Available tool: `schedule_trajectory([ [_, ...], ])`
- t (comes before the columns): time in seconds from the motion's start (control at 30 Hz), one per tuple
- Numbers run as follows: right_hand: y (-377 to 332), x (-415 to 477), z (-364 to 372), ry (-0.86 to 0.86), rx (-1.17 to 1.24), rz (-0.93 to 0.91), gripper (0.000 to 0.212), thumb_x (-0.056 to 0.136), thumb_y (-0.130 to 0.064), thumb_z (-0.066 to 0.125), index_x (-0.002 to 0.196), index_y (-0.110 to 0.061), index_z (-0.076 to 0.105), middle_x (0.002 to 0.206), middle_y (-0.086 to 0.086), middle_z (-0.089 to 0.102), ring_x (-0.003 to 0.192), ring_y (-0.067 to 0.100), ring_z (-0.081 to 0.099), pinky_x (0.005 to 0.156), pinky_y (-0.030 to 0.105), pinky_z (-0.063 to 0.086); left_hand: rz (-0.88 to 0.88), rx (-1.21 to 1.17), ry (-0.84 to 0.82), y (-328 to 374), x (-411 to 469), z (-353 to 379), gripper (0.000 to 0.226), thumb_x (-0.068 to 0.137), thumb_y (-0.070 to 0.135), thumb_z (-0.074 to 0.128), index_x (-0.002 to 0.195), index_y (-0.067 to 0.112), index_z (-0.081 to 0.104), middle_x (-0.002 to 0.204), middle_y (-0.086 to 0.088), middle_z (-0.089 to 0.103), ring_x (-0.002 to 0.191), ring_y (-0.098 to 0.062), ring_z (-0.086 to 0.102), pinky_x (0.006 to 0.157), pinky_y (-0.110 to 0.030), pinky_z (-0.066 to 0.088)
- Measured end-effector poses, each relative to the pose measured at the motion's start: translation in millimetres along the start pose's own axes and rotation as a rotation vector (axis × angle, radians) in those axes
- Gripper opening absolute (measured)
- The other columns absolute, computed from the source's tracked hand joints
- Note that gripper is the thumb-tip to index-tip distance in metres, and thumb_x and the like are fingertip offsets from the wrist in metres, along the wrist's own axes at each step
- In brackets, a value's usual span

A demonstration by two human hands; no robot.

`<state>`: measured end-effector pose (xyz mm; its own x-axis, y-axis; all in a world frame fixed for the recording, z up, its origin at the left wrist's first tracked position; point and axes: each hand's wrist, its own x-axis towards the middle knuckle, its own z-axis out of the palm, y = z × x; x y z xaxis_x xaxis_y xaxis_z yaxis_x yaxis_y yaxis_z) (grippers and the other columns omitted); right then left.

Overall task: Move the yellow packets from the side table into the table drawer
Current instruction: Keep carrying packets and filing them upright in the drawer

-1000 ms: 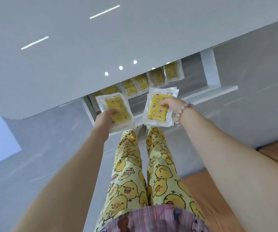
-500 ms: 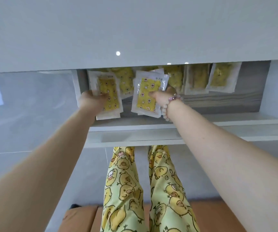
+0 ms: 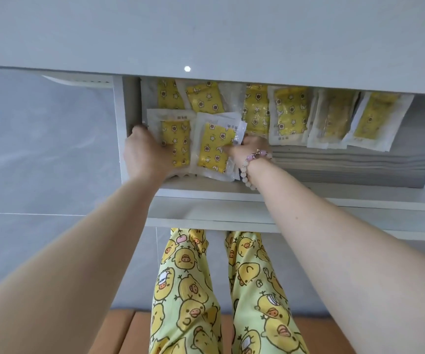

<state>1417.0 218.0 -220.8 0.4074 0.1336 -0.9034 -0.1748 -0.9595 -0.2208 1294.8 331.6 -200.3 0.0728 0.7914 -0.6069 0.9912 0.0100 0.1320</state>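
Grey floor tiles are showing beneath the white table top (image 3: 206, 34) as I am reaching into its open drawer (image 3: 334, 198). I am pinning one yellow packet (image 3: 175, 141) flat with my left hand (image 3: 146, 152), fingers clamped on its edge, while my right hand (image 3: 251, 146) is gripping a small stack of packets (image 3: 215, 146) beside it, apparently to lay both down in front of the back row of packets (image 3: 290, 111) already lining the drawer.

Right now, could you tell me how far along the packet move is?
Done: a row of yellow packets already lies along the back of the open drawer. In hand: the left hand and right hand each press a packet down at the drawer's front left. Left: releasing them; the side table is out of view.
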Motion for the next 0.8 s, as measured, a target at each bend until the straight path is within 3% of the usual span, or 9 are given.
schedule_trajectory([
  [0.1,0.7,5.5,-1.1,0.057,-0.107,-0.002,0.027,0.081,-0.037,0.069,0.093,-0.013,0.071,0.1,0.003,0.072,0.081,0.016,0.063,0.066,0.02,0.047,-0.029,0.046,0.016,0.2,3.6,7.5,0.03,0.081,0.014,0.065,0.106,0.002,0.053,0.105,-0.017,0.061,0.095,-0.037,0.057,0.064,-0.033,0.037],
  [0.23,0.4,10.8,-2.6,0.063,-0.064,0.073,0.034,0.075,-0.041,0.075,0.101,-0.018,0.071,0.107,0.0,0.07,0.096,0.018,0.066,0.08,0.022,0.05,-0.052,0.069,0.01,3.6,9.8,11.8,0.026,0.08,0.006,0.062,0.104,-0.001,0.055,0.103,-0.019,0.062,0.094,-0.038,0.059,0.063,-0.034,0.041],
  [0.37,0.1,9.6,-5.0,0.087,-0.06,0.108,0.023,0.074,-0.042,0.076,0.083,-0.023,0.067,0.089,-0.001,0.065,0.07,0.014,0.06,0.059,0.017,0.042,0.06,0.234,-0.061,3.5,18.1,8.4,0.009,0.079,0.003,0.061,0.086,-0.002,0.057,0.086,-0.016,0.06,0.088,-0.036,0.062,0.058,-0.031,0.042],
  [0.47,-1.6,8.5,-2.5,0.095,-0.111,0.085,0.017,0.084,-0.027,0.066,0.094,-0.014,0.063,0.106,0.005,0.061,0.089,0.021,0.058,0.063,0.023,0.039,0.211,0.553,-0.183,4.9,24.5,-0.5,0.037,0.087,0.023,0.063,0.061,0.006,0.042,0.062,-0.005,0.042,0.069,-0.027,0.052,0.049,-0.027,0.037],
  [0.53,-7.9,1.1,-2.4,0.151,-0.214,0.086,0.016,0.086,-0.021,0.063,0.078,-0.01,0.057,0.099,0.006,0.061,0.08,0.019,0.054,0.056,0.021,0.037,0.254,0.699,-0.211,10.1,26.1,-6.8,0.039,0.091,0.033,0.058,0.066,0.006,0.046,0.061,-0.006,0.039,0.067,-0.023,0.046,0.049,-0.029,0.037],
  [0.67,-19.5,-34.5,-13.9,0.207,-0.385,-0.023,0.029,0.091,-0.03,0.057,0.108,-0.007,0.062,0.111,0.009,0.061,0.102,0.025,0.058,0.076,0.029,0.049,0.301,0.896,-0.268,25.2,4.1,-36.5,0.022,0.094,0.028,0.044,0.083,0.01,0.051,0.066,-0.004,0.039,0.073,-0.022,0.046,0.044,-0.025,0.029],
  [0.8,-53.2,-102.4,-52.8,-0.101,-0.583,-0.194,0.027,0.095,-0.022,0.048,0.106,-0.007,0.066,0.103,0.009,0.065,0.083,0.023,0.058,0.067,0.024,0.047,0.313,0.825,-0.521,34.9,-26.9,-92.7,0.025,0.094,0.036,0.039,0.09,0.015,0.052,0.076,-0.004,0.048,0.078,-0.022,0.051,0.065,-0.029,0.04],
])
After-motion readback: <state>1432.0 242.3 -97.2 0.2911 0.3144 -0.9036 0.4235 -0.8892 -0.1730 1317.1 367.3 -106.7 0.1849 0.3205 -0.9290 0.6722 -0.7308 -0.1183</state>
